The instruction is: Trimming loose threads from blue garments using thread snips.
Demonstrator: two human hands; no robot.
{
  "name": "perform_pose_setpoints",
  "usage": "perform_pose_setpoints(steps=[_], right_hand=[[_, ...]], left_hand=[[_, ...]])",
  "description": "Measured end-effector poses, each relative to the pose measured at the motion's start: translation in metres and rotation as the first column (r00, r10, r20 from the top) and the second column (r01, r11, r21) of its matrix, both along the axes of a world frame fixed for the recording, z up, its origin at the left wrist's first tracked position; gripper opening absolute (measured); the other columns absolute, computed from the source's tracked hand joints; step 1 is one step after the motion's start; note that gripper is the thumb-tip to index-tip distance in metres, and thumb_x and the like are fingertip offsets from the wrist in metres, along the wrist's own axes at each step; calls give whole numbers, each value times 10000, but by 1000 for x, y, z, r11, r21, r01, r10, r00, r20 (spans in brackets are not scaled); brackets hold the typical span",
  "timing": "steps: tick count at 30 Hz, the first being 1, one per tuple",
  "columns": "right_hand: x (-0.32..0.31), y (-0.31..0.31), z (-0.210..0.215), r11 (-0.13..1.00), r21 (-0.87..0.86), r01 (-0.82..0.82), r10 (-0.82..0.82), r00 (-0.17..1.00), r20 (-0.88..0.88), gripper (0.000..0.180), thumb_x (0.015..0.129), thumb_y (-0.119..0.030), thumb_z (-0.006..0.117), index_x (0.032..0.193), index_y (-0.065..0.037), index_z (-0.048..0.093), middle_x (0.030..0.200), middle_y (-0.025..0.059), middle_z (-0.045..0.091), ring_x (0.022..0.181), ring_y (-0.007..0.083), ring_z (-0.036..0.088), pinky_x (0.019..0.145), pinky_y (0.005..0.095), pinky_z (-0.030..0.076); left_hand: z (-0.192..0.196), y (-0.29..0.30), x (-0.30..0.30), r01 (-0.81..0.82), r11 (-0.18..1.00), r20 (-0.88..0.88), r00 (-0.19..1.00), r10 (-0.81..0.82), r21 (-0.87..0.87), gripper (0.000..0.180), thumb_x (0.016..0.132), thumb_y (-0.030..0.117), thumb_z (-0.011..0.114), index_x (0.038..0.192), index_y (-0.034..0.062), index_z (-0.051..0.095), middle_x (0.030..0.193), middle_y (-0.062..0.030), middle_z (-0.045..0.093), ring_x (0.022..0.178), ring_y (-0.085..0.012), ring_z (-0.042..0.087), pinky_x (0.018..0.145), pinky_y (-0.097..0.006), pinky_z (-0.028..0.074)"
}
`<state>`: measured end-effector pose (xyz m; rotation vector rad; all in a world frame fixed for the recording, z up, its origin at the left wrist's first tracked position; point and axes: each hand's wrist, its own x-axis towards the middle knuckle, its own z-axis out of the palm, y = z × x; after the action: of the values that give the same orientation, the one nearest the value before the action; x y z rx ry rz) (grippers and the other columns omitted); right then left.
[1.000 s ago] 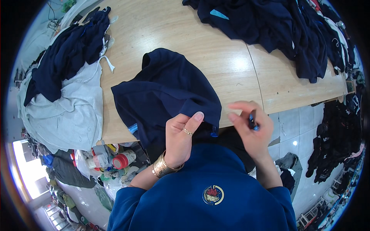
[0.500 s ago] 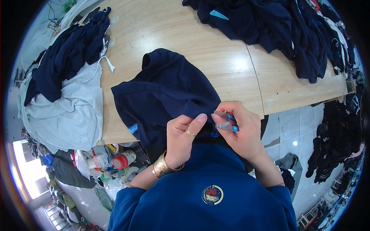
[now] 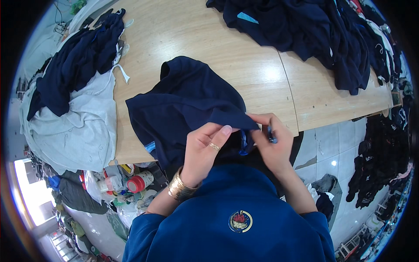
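Observation:
A navy blue garment (image 3: 187, 94) lies bunched on the table, its near edge drawn up between my hands. My left hand (image 3: 203, 148) is closed, thumb on top, pinching that edge. My right hand (image 3: 276, 142) is closed too, its thumb and forefinger at the right end of the same edge. Tucked in its palm is a pair of thread snips (image 3: 271, 134), of which only blue parts show; the blades are hidden by the fingers. A shiny blue strip (image 3: 243, 146) hangs below the cloth between the hands. Light blue trim (image 3: 150, 146) shows at the garment's lower left.
The wooden table (image 3: 174, 30) has a seam on its right side. Navy garments (image 3: 301, 30) are heaped at the far right. At the left, a navy garment (image 3: 80, 56) lies over pale grey cloth (image 3: 87, 126). Below the table's left edge stands a red-lidded bottle (image 3: 139, 182) among bags.
The right hand has turned, hiding the snips' blades, and its fingers have come onto the garment's edge. That edge is now stretched out to the right. My left hand has shifted slightly left.

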<state>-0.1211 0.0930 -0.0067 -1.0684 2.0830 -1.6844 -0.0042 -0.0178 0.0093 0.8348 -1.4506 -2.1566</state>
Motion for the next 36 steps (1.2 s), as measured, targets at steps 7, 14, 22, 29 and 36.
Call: perform_pose_setpoints(steps=[7, 14, 22, 29, 36], right_hand=[[-16, 7, 32, 955, 89, -282, 217, 873, 437, 176, 861, -167, 600, 818, 4, 604, 614, -32, 475, 597, 20, 403, 509, 193, 314], [-12, 7, 36, 960, -31, -279, 251, 803, 540, 164, 854, -153, 611, 836, 10, 619, 654, -34, 514, 623, 24, 433, 544, 180, 333], [-10, 4, 41, 968, -10, -251, 204, 760, 617, 145, 849, -138, 616, 863, 6, 621, 706, -7, 568, 665, 36, 501, 595, 176, 387], [-8, 2, 43, 972, -11, -235, 191, 759, 623, 138, 850, -138, 613, 845, 0, 611, 693, -8, 560, 660, 40, 502, 600, 178, 393], [-5, 3, 35, 984, 12, -178, 147, 846, 512, 122, 819, -121, 642, 858, -8, 615, 720, -1, 564, 658, 42, 502, 583, 185, 387]], left_hand=[[16, -26, -6, 204, 423, 156, 977, -145, -883, 475, 641, 92, 710, 1096, 77, 575, 1089, -95, 572, 1020, -239, 505, 882, -321, 392], [-3, -31, -1, 379, 777, 3, 900, -436, -502, 300, 746, 119, 637, 1035, 48, 604, 1007, -83, 604, 956, -200, 519, 859, -310, 389], [0, -29, 9, 360, 923, -55, 927, -370, -135, 154, 835, 90, 563, 947, -5, 610, 791, -5, 586, 678, -48, 477, 618, -185, 380], [4, -21, 7, 245, 961, -54, 966, -253, -130, 156, 844, 109, 595, 955, 2, 616, 777, 18, 596, 660, -15, 479, 582, -157, 367], [6, -21, 5, 292, 950, -26, 955, -296, -111, 165, 833, 156, 632, 929, 22, 635, 756, 20, 603, 615, -8, 477, 542, -150, 351]])
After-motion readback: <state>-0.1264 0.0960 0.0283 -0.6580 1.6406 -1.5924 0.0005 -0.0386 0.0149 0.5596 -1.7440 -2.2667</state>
